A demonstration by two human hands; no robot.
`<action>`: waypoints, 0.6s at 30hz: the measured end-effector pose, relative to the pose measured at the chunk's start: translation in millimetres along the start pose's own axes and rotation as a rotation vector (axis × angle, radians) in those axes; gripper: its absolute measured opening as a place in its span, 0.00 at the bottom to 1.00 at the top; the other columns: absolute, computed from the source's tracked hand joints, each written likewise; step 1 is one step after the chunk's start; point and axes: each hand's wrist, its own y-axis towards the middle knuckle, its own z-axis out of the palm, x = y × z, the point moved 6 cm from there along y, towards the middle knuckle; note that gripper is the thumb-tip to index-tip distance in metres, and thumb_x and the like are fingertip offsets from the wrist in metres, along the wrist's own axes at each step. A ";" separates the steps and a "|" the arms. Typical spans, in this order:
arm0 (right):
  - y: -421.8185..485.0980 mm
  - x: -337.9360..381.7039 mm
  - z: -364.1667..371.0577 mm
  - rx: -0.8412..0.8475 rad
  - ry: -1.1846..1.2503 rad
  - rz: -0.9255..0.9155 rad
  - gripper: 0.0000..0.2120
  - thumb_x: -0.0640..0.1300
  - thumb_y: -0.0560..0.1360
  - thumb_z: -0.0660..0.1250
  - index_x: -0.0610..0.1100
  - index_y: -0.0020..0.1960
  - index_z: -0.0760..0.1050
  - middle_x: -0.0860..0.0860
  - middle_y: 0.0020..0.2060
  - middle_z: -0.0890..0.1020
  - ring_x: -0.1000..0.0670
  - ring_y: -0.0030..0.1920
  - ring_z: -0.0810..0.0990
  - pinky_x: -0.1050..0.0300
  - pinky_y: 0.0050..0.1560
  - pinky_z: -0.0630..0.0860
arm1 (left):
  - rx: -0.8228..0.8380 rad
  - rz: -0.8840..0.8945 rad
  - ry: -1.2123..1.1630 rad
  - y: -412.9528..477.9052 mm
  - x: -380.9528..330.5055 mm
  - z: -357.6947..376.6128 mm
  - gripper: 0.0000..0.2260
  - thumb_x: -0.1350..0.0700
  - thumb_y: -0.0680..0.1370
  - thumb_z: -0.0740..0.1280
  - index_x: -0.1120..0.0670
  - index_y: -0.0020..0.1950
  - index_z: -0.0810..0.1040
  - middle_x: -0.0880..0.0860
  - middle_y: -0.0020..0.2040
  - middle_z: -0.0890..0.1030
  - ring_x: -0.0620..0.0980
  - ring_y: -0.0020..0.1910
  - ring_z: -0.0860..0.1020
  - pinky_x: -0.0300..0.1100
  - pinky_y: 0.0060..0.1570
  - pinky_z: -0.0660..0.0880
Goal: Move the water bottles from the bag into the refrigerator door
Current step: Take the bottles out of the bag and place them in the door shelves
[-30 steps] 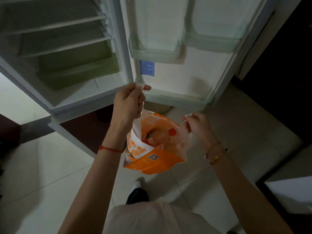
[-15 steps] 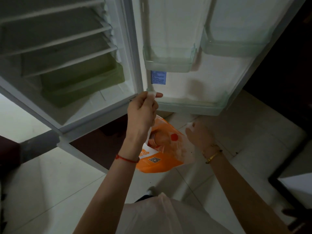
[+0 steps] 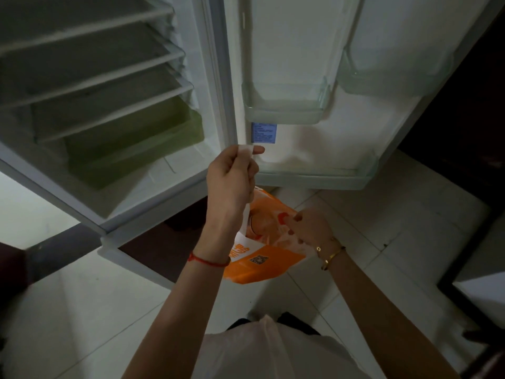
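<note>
An orange and white plastic bag [image 3: 262, 265] hangs in front of the open refrigerator. My left hand [image 3: 232, 181] is raised and pinches the bag's white handle strip. My right hand [image 3: 308, 228] is lower, at the bag's right rim, fingers closed on the plastic. Inside the bag's mouth a water bottle [image 3: 266, 224] shows, with a red cap [image 3: 282, 216] near my right fingers. The refrigerator door [image 3: 300, 149] stands open, its bottom shelf [image 3: 314, 177] just behind my left hand and bare.
Two clear door bins [image 3: 284, 110] [image 3: 393, 83] sit higher up on the door. The fridge body [image 3: 103, 99] at left has several bare shelves and a green drawer [image 3: 136, 143]. Pale tiled floor [image 3: 369, 214] lies below; a dark-framed object [image 3: 478, 285] stands at right.
The camera has dropped toward the fridge and the view shifted. My left hand has lifted the handle higher. My right hand has sunk lower onto the bag's rim.
</note>
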 end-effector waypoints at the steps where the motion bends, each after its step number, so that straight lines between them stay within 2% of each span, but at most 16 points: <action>1: 4.2 -1.8 3.8 0.042 0.034 0.035 0.24 0.56 0.75 0.65 0.35 0.36 0.81 0.42 0.28 0.82 0.48 0.24 0.76 0.58 0.29 0.75 | -0.002 0.001 -0.011 0.6 -0.7 0.4 0.12 0.60 0.84 0.57 0.61 0.53 0.80 0.48 0.28 0.65 0.44 0.24 0.60 0.35 0.21 0.57; 3: 15.6 -9.6 11.3 0.091 0.139 0.106 0.22 0.53 0.73 0.67 0.31 0.42 0.81 0.39 0.34 0.84 0.45 0.27 0.78 0.59 0.28 0.73 | -0.010 -0.001 -0.024 0.8 -1.5 2.5 0.12 0.60 0.84 0.57 0.61 0.53 0.80 0.48 0.28 0.65 0.44 0.23 0.59 0.35 0.21 0.57; 5: 25.1 -18.9 17.8 0.127 0.220 0.187 0.22 0.53 0.73 0.68 0.31 0.47 0.79 0.38 0.40 0.85 0.40 0.33 0.81 0.55 0.31 0.75 | -0.013 0.001 -0.022 -0.1 -3.1 5.4 0.12 0.60 0.84 0.57 0.62 0.53 0.80 0.47 0.27 0.66 0.43 0.23 0.60 0.34 0.21 0.57; 9: 32.3 -18.1 29.4 0.158 0.164 0.194 0.18 0.52 0.77 0.61 0.38 0.40 0.76 0.40 0.37 0.80 0.40 0.38 0.80 0.49 0.42 0.78 | -0.016 -0.001 -0.025 -1.2 -5.4 9.0 0.13 0.60 0.84 0.57 0.61 0.53 0.80 0.48 0.28 0.65 0.43 0.22 0.60 0.34 0.21 0.57; 11: 35.9 -18.1 34.2 0.105 0.169 0.149 0.18 0.54 0.78 0.60 0.40 0.45 0.79 0.40 0.40 0.82 0.40 0.42 0.81 0.47 0.45 0.79 | -0.018 -0.010 -0.028 -2.1 -5.4 11.1 0.12 0.59 0.84 0.57 0.61 0.53 0.80 0.49 0.28 0.65 0.43 0.23 0.60 0.35 0.21 0.57; 13: 38.3 -19.7 37.0 0.034 0.235 0.121 0.17 0.55 0.77 0.63 0.41 0.45 0.80 0.41 0.38 0.82 0.43 0.38 0.80 0.47 0.42 0.79 | -0.014 -0.009 -0.035 -3.1 -6.4 13.9 0.12 0.59 0.84 0.57 0.61 0.53 0.80 0.49 0.29 0.65 0.43 0.23 0.59 0.35 0.21 0.57; 15: 39.6 -22.3 35.9 -0.043 0.337 0.136 0.14 0.55 0.75 0.67 0.46 0.38 0.78 0.45 0.34 0.81 0.46 0.34 0.78 0.51 0.36 0.76 | -0.007 -0.005 -0.047 -2.6 -7.4 16.3 0.12 0.60 0.84 0.57 0.60 0.53 0.80 0.49 0.29 0.64 0.43 0.23 0.59 0.34 0.21 0.57; 18: 47.0 -28.5 37.2 -0.095 0.492 0.235 0.09 0.52 0.71 0.72 0.51 0.34 0.77 0.44 0.35 0.82 0.45 0.33 0.79 0.56 0.30 0.73 | 0.002 0.004 -0.050 0.0 -7.9 19.4 0.12 0.60 0.84 0.57 0.61 0.53 0.80 0.49 0.28 0.65 0.42 0.22 0.59 0.33 0.20 0.58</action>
